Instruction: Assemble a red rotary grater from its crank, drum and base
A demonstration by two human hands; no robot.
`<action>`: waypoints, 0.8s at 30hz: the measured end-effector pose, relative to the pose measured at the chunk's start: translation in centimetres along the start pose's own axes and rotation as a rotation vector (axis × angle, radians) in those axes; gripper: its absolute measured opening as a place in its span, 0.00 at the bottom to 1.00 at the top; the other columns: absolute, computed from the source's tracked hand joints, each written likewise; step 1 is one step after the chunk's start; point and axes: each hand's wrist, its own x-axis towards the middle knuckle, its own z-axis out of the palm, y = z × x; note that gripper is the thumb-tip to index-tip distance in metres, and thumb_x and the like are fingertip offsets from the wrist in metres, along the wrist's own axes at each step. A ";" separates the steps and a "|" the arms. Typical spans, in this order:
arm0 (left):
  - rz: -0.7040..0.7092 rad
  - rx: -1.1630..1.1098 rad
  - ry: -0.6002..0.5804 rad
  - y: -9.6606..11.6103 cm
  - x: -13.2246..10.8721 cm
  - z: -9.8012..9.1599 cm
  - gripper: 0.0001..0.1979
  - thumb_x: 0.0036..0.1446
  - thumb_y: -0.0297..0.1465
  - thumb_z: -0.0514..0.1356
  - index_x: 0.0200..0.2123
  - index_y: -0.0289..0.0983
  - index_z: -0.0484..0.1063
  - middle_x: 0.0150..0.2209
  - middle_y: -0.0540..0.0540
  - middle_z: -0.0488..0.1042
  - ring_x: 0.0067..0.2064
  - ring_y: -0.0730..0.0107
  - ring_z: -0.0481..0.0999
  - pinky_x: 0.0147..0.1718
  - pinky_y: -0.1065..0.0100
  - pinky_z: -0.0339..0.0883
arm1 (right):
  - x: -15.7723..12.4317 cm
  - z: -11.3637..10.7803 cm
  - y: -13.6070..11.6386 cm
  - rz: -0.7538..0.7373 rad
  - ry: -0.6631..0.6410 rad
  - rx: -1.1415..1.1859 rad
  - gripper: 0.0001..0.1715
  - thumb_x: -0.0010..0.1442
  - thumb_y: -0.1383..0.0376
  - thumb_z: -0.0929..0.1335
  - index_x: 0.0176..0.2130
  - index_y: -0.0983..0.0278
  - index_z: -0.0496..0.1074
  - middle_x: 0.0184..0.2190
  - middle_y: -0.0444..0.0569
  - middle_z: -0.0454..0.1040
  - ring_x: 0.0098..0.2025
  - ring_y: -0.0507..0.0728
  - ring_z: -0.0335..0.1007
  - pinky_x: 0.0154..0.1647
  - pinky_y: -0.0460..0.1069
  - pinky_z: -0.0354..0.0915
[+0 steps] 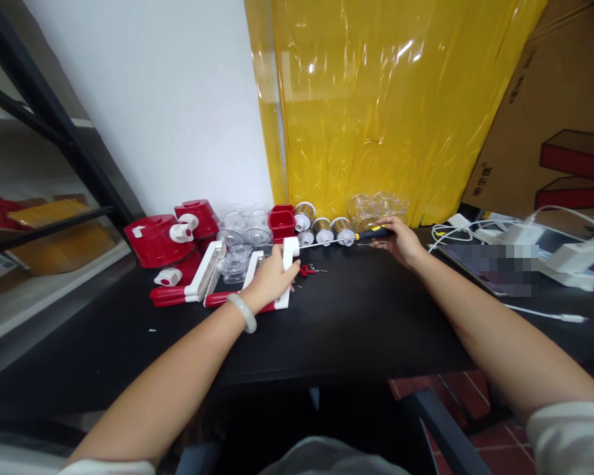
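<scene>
My left hand (271, 276), with a pale bangle on the wrist, is closed round a white plastic handle part (288, 272) with a red strip, resting on the black table (356, 316). My right hand (400, 241) reaches farther back and its fingers are closed on a screwdriver (361, 235) with a black and yellow grip; the thin shaft points left along the table. Small screws and a red bit (307, 269) lie between the two hands.
Red housings (161, 237), clear plastic cups (237, 241), a red box (282, 223) and metal drum cylinders (321, 227) line the back. Yellow plastic sheet (376, 99) hangs behind. White chargers and cables (525, 241) lie right. A black shelf frame (54, 138) stands left.
</scene>
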 end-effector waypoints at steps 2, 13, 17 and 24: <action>0.002 -0.011 0.002 0.0 0.0 0.0 0.17 0.61 0.40 0.56 0.48 0.37 0.57 0.27 0.46 0.76 0.21 0.61 0.77 0.19 0.67 0.66 | 0.1 0.0 0.0 -0.014 0.004 -0.009 0.09 0.54 0.61 0.68 0.37 0.59 0.66 0.24 0.40 0.69 0.22 0.51 0.69 0.26 0.50 0.70; 0.015 -0.021 0.018 -0.1 0.2 -0.2 0.16 0.61 0.40 0.57 0.45 0.38 0.57 0.26 0.48 0.76 0.21 0.62 0.76 0.20 0.67 0.66 | 0.0 0.4 0.4 -0.008 0.067 -0.131 0.19 0.62 0.48 0.64 0.36 0.62 0.69 0.16 0.43 0.69 0.16 0.54 0.69 0.19 0.49 0.68; 0.004 -0.013 0.001 -0.1 0.1 -0.1 0.17 0.61 0.40 0.57 0.47 0.38 0.57 0.26 0.47 0.76 0.21 0.61 0.77 0.20 0.67 0.66 | -0.1 0.4 -0.1 0.031 0.044 -0.023 0.07 0.59 0.63 0.63 0.38 0.61 0.68 0.25 0.42 0.73 0.22 0.53 0.73 0.27 0.50 0.72; -0.001 -0.035 0.010 -0.2 0.2 -0.1 0.17 0.61 0.40 0.57 0.46 0.38 0.57 0.26 0.47 0.75 0.21 0.60 0.77 0.20 0.66 0.66 | 0.1 0.0 0.1 -0.059 -0.004 -0.104 0.11 0.57 0.56 0.68 0.38 0.59 0.66 0.17 0.38 0.67 0.17 0.52 0.66 0.23 0.49 0.69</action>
